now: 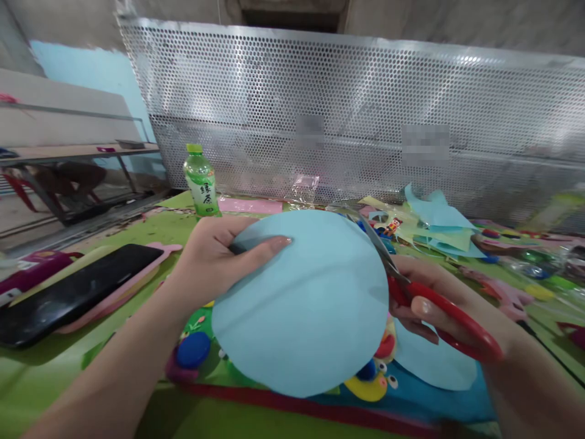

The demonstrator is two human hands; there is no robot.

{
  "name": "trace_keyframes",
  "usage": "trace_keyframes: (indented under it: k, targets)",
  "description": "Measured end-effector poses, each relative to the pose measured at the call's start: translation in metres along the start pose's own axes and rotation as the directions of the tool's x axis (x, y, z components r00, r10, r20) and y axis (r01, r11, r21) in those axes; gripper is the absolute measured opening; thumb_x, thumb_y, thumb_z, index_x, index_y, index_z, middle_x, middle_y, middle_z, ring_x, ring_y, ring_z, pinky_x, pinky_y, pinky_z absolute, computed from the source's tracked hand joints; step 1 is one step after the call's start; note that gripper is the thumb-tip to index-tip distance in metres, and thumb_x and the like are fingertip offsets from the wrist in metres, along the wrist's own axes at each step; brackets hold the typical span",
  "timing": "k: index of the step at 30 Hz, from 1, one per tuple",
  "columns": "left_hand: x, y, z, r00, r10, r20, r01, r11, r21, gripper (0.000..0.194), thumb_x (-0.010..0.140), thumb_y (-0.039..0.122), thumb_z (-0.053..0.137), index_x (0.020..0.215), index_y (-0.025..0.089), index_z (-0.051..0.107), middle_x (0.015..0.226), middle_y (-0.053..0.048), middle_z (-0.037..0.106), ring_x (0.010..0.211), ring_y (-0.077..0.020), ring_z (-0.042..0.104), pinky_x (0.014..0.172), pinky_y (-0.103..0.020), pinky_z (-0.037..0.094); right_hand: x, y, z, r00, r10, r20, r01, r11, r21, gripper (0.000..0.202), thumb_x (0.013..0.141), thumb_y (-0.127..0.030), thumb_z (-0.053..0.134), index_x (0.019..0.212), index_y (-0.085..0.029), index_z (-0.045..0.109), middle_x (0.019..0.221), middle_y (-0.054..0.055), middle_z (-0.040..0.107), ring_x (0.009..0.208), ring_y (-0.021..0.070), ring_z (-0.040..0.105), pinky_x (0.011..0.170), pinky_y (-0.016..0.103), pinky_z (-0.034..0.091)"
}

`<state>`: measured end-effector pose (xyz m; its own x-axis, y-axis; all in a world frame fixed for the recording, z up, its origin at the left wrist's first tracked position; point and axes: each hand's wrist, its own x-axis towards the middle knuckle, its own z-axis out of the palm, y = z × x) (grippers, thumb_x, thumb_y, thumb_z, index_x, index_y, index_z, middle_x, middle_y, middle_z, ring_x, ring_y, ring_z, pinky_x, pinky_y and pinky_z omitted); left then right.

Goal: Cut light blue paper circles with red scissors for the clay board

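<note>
My left hand [228,253] pinches a large, roughly round piece of light blue paper [301,311] by its upper left edge, thumb on top. In my right hand [429,299] is a pair of red-handled scissors [461,320], its blades lying along the paper's upper right edge. The fingers behind the paper are hidden. Beneath it, partly covered, lies a colourful board with a blue base [439,405], bearing a blue disc [194,350] and a yellow shape with googly eyes [368,388]. Another light blue paper piece [436,360] rests under my right hand.
A green tea bottle [201,183] stands at the back left. On the left lies a black phone [77,292]. Paper scraps [439,219] pile up at the back right, near a pink glue gun [498,289]. A perforated metal panel [274,91] rises behind the green table.
</note>
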<state>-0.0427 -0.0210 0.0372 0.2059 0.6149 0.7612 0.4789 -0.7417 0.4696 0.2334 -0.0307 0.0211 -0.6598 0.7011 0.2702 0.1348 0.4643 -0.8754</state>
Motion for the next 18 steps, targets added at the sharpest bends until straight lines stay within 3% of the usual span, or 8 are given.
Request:
trace_keyframes:
  k: [12,18]
  targets:
    - [-0.0016,-0.0033,-0.0003,0.994,-0.110,0.021,0.111,0.994,-0.024,0.031,0.070,0.029,0.065,0.047,0.015,0.050,0.039,0.007,0.039,0.032,-0.0021,0.036,0.026,-0.010,0.025,0.0033,-0.0026,-0.0027,1.000,0.024,0.000,-0.024,0.999,-0.045,0.041,0.080,-0.055,0.051,0.067,-0.020,0.035,0.051,-0.007,0.035,0.038,0.0035,0.026,0.033,0.020,0.017]
    - [-0.0035,-0.0033,-0.0023,0.979,-0.193,0.064,0.195,0.981,-0.022,0.036,0.071,0.034,0.064,0.045,0.015,0.048,0.040,0.006,0.036,0.033,-0.0030,0.035,0.027,-0.012,0.025,0.0037,-0.0027,-0.0041,0.998,0.057,-0.001,-0.056,0.996,-0.062,0.040,0.078,-0.056,0.053,0.072,-0.018,0.043,0.055,-0.006,0.033,0.043,0.0048,0.025,0.038,0.022,0.017]
